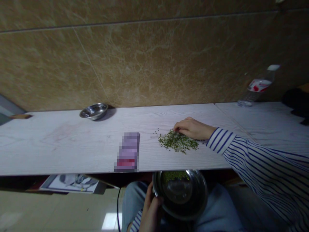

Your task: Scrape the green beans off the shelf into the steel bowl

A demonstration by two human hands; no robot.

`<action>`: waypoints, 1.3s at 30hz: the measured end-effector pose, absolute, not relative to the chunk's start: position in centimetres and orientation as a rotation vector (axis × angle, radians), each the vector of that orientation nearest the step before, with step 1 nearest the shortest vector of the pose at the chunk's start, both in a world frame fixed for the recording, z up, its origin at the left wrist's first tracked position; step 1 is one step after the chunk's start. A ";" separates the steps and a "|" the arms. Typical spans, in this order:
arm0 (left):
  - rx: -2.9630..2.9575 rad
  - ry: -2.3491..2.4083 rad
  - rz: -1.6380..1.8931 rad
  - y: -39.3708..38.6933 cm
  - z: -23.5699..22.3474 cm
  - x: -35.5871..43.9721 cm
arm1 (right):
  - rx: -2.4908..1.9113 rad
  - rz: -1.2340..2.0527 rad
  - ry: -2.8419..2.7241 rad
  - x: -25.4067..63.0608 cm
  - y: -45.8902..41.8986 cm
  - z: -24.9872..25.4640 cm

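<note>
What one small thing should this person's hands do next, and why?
I'd probably draw the right hand toward the near edge of the white tabletop, sweeping some loose green grains into the large steel bowl. That hand is at the scattered grains, the left hand holds the bowl by that edge, and similar green bits lie inside it.

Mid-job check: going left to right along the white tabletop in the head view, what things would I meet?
Brown block → small metal bowl → blurred-out purple item → scattered green bits → plastic bottle → dark object.
</note>
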State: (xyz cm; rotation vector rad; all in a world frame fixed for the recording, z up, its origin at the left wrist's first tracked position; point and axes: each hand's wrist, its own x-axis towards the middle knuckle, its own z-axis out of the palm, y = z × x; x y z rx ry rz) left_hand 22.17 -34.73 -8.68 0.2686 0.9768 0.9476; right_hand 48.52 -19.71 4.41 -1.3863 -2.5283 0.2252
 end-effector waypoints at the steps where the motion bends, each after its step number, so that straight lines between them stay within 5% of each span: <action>1: 0.267 0.968 0.946 -34.7 -8.6 22.2 | -1.438 0.181 -2.494 48.3 -19.5 4.6; 12: 0.273 1.054 0.990 -34.5 -9.3 20.7 | -1.914 -0.057 -2.326 43.3 -14.7 3.4; 39: 0.389 0.988 0.964 -35.0 -8.7 19.8 | -1.142 0.205 -2.794 43.1 -21.9 4.2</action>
